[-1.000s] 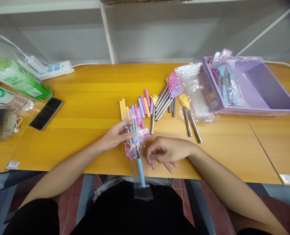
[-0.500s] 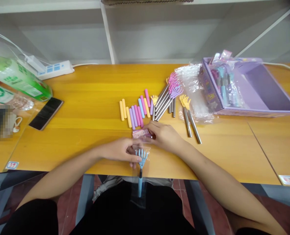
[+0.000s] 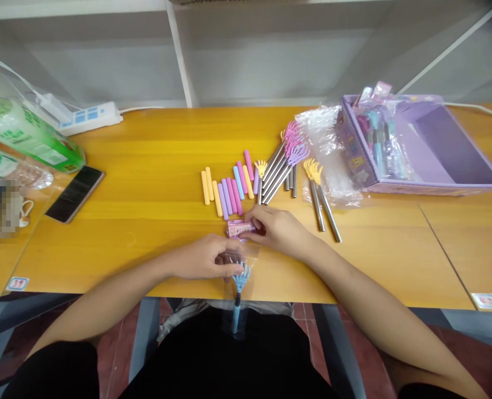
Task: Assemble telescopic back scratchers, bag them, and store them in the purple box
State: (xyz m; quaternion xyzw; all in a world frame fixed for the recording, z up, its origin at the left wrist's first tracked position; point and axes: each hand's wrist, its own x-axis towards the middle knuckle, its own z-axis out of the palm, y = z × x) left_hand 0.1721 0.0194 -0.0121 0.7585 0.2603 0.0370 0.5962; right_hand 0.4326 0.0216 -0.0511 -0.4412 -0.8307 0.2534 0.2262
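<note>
My left hand (image 3: 212, 257) is closed on a clear plastic bag (image 3: 252, 252) near the desk's front edge. Inside that bag is a blue back scratcher (image 3: 239, 280), claw end up, its blue handle hanging past the edge. Just beyond, my right hand (image 3: 277, 227) pinches the small pink printed cards (image 3: 238, 227) lying on the desk; how many its fingers hold is hidden. Beyond the cards lie several coloured handle sleeves (image 3: 229, 197) in yellow, purple, pink and blue. To their right are metal back scratcher rods (image 3: 275, 177) with pink, purple and yellow claw heads.
A purple box (image 3: 432, 185) holding bagged scratchers stands at right, with empty clear bags (image 3: 326, 149) beside it. Two yellow-headed scratchers (image 3: 323, 199) lie nearer. At left are a phone (image 3: 75, 194), bottles (image 3: 29, 133) and a power strip (image 3: 90, 119).
My left hand and the bagged back scratcher have shifted slightly nearer to me. My right hand stays at the pink cards, which now show more clearly between its fingers.
</note>
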